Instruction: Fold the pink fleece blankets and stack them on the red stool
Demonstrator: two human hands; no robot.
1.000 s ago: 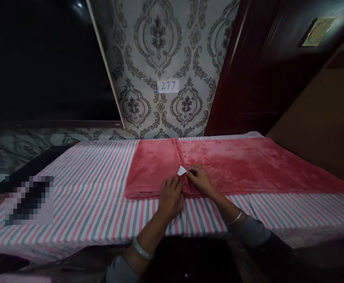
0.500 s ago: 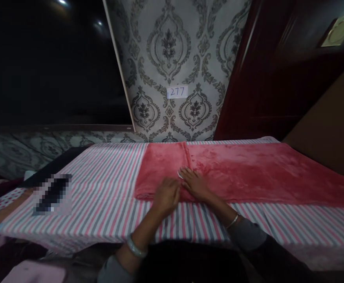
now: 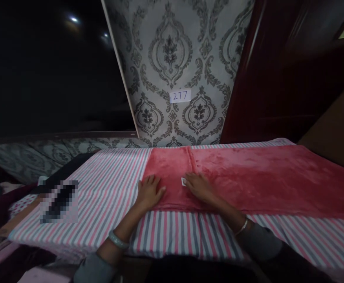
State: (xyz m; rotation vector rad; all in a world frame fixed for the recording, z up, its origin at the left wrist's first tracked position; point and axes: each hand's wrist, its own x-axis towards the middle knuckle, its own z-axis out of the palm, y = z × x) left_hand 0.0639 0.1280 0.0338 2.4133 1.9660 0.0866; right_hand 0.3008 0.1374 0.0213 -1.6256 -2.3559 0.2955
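A red plush blanket [image 3: 257,181] lies stretched along a table, its left end folded over into a thicker flap. My left hand [image 3: 150,192] rests with fingers spread on the flap's left edge, near the front corner. Lying flat on the flap by its right edge is my right hand [image 3: 200,186], fingers extended. A small white tag [image 3: 183,181] shows at the fingertips of that hand. Neither hand grips the fabric. Bracelets sit on both wrists.
A striped sheet [image 3: 101,188] covers the table beneath the blanket. A large dark screen [image 3: 57,70] stands at the left. A paper marked 277 [image 3: 180,96] is on the patterned wall. A blurred-out dark item [image 3: 59,202] lies on the sheet's left side.
My left hand has moved left from the middle of the flap to its left edge and spread out flat. My right hand stays by the tag, which shows more clearly.
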